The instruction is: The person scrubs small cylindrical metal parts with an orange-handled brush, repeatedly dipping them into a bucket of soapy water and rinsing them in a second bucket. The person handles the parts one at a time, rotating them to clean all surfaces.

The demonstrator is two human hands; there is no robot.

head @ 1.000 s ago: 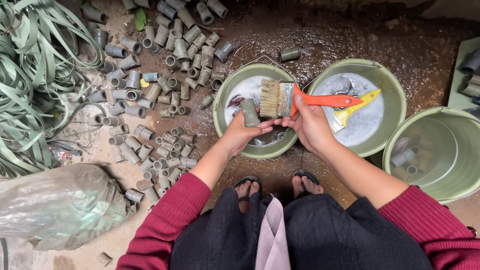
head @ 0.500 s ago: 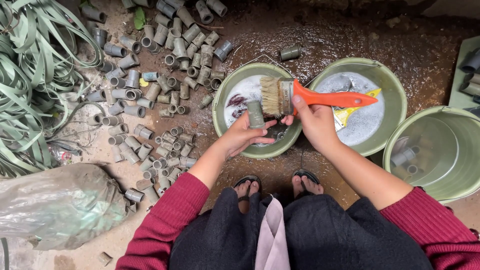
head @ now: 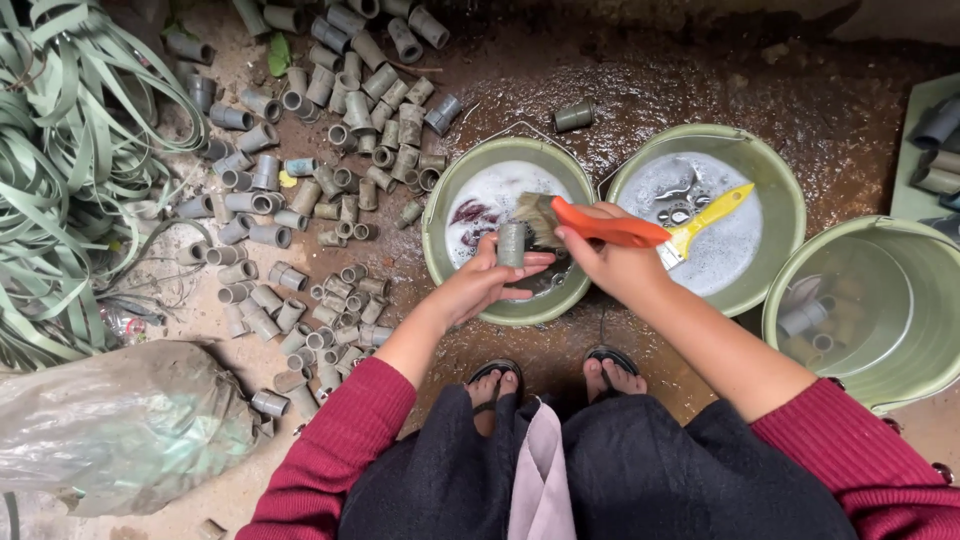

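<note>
My left hand [head: 487, 282] holds a short grey pipe fitting [head: 511, 243] upright over a green bucket [head: 437, 218] of soapy water. My right hand [head: 612, 262] grips the orange handle of a paintbrush [head: 590, 225], whose bristles press against the fitting's right side. Both hands hover above the near rim of that bucket. My sandalled feet show just below it.
A second green bucket [head: 785, 199] of foamy water holds a yellow-handled brush [head: 706, 213] and small parts. A third bucket [head: 935, 320] at right holds a few fittings. Several grey fittings [head: 300, 200] lie on wet ground at left, beside green strapping [head: 60, 170] and a plastic bag [head: 110, 425].
The brush has swung down and left from above the buckets onto the fitting, and my hands have come closer together over the left bucket.
</note>
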